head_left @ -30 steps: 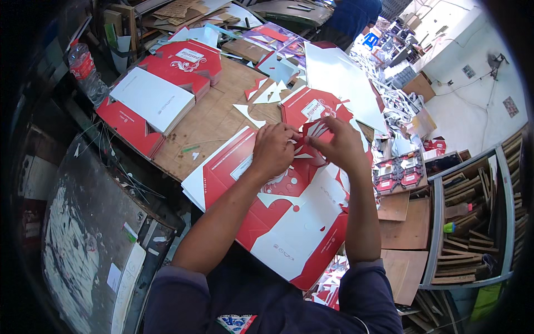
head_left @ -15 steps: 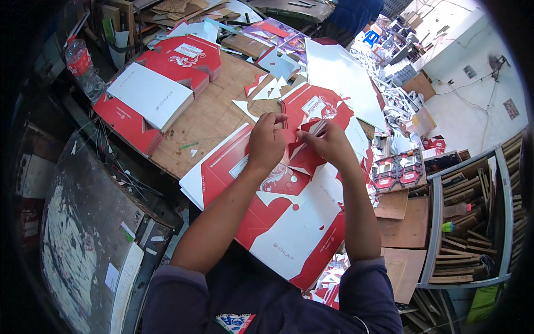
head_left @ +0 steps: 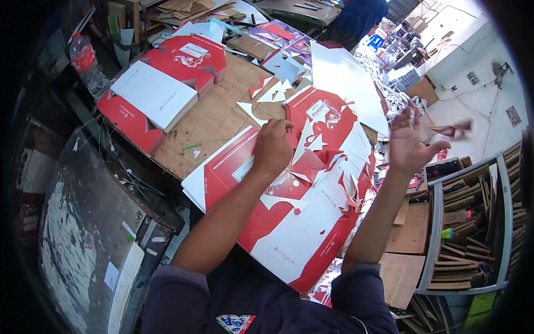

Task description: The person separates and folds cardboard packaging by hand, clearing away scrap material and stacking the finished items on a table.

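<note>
Well to the left of my left fingers stands a clear bottle (head_left: 83,58) with a red label, and nearer to them, on the wooden table (head_left: 186,122), lies a stack of red and white cards (head_left: 153,92). My left hand (head_left: 272,149) is over the upper edge of the printed sheets (head_left: 300,245), its fingers loosely curled. I see nothing in them, but I cannot tell whether their tips press on the paper. Just beyond those fingers, away from me, lies a curved white offcut (head_left: 251,113). Just to their right, on the sheets, is a tangle of red and white scraps (head_left: 314,161), with a red cut card (head_left: 320,111) beyond it.

The change is on my right: half a second ago those fingers were pinching scraps over the sheets. Now my right hand (head_left: 409,145) has swung out past the sheets, palm showing, fingers spread wide. Beside my right thumb is 1 blurred red and white piece (head_left: 453,131), apparently in the air and let go. I judge that this bit is off the sheets, yet the tangle between my 2 hands leaves the work only part done.
</note>
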A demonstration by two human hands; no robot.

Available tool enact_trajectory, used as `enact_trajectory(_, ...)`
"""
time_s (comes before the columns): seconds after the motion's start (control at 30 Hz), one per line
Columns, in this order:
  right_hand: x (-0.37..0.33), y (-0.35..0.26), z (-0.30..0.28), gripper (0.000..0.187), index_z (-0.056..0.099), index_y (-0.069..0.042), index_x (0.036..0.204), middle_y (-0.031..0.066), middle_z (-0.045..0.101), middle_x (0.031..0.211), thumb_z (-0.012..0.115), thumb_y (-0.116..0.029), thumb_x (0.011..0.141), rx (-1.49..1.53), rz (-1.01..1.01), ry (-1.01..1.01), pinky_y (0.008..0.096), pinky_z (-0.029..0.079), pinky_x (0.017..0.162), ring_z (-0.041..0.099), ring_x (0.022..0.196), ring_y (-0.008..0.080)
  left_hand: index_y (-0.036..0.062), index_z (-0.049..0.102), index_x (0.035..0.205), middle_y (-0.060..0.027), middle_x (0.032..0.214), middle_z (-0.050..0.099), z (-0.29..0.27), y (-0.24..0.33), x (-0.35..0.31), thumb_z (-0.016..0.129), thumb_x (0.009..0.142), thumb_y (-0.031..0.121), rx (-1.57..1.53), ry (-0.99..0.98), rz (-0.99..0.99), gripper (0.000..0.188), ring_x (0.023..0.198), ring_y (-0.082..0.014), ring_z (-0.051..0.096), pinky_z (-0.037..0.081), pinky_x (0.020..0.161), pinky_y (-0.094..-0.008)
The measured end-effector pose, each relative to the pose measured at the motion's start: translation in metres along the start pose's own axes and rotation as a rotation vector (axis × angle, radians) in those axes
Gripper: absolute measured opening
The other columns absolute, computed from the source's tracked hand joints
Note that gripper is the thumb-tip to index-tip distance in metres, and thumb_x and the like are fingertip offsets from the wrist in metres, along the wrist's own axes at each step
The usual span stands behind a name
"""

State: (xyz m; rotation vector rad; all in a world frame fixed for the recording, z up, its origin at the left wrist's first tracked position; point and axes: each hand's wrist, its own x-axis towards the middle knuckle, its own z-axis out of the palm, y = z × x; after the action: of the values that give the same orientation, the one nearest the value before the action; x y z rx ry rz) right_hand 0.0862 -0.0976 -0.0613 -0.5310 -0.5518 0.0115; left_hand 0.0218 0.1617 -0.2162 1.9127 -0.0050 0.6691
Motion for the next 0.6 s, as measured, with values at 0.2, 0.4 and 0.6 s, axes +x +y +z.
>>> enact_trajectory(0.2,-0.039,0.11,-0.019,0.083,0.052,0.005,0.133,0.0188,0.065,0.118,0.067,-0.061,0.085,-1.716,0.56,0.069,0.0387,0.051,0.088,0.066,0.103,0.0282,-0.0005,0.062,0.108,-0.0175,0.105,0.062,-0.001,0.001,0.001,0.047,0.08,-0.006,0.044,-0.018,0.01,0.032,0.104,-0.0345,0.058,0.047,0.091,-0.0417)
enact_trajectory(0.4,-0.05,0.145,-0.025,0.041,0.067,-0.005,0.098,0.0156,0.068,0.094,0.072,-0.044,0.086,-2.147,0.292,-0.109,0.0381,0.052,0.079,0.067,0.087,0.0268,-0.002,0.06,0.108,-0.0181,0.107,0.061,-0.001,0.003,0.003,0.045,0.081,-0.007,-0.025,-0.01,0.009,0.032,0.106,-0.0341,0.059,0.049,0.092,-0.0407)
enact_trajectory(0.6,-0.025,0.114,-0.047,0.018,0.062,-0.003,0.098,0.0027,0.063,0.082,0.064,-0.021,0.097,-1.344,0.074,0.188,0.0254,0.048,0.065,0.058,0.07,0.0093,-0.0026,0.061,0.107,-0.0178,0.105,0.062,-0.001,0.0,0.003,0.045,0.08,-0.007,-0.035,0.013,0.011,0.031,0.102,-0.0332,0.06,0.049,0.09,-0.041)
